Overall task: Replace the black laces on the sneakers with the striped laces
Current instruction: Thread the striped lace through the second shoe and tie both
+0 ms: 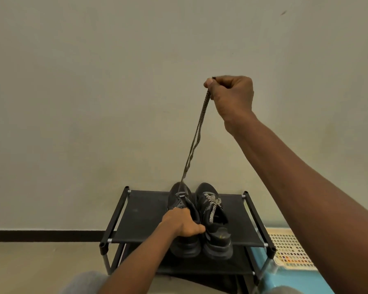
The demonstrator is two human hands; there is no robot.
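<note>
Two black sneakers stand side by side on a black shoe rack point(145, 211). The right sneaker point(216, 221) is laced and tied with a striped lace. My left hand point(184, 222) grips the left sneaker point(182, 200) at its opening and holds it down. My right hand point(232, 95) is raised high against the wall and pinches both ends of another striped lace point(197, 134). This lace runs taut down to the lowest eyelets near the toe of the left sneaker. The upper eyelets of that shoe show no lace.
The rack stands against a plain wall with a dark skirting strip point(43, 235). A lower shelf point(202, 266) sits under the top one. To the right lie a blue surface point(295, 281) and a pale perforated basket point(289, 251). My knees point(81, 283) are at the bottom edge.
</note>
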